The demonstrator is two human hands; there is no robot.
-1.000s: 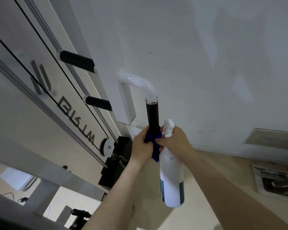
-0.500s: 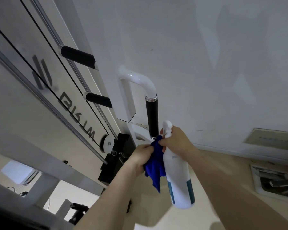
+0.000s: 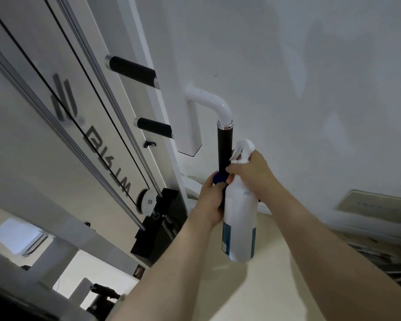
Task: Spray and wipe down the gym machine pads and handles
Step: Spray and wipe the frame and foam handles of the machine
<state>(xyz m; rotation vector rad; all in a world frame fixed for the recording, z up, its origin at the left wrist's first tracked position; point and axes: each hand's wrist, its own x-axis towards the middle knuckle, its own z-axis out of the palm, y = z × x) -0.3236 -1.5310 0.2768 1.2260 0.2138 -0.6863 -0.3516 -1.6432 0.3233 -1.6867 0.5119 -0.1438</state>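
My left grip (image 3: pixel 210 200) clamps the blue fabric cloth (image 3: pixel 219 178) around the black cylindrical handle (image 3: pixel 224 149) at its lower end for wiping, while my right grip (image 3: pixel 252 172) holds the white plastic spray bottle (image 3: pixel 240 218) by the neck alongside, ready.

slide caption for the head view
Left hand grips a blue cloth on the black handle; right hand holds the spray bottle.

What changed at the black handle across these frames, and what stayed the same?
The left hand with the blue cloth had slid down off the bottom of the black handle, cloth hanging loose; it has now come back up and grips the cloth round the handle's lower end. Unchanged: the right hand holds the spray bottle beside the handle.
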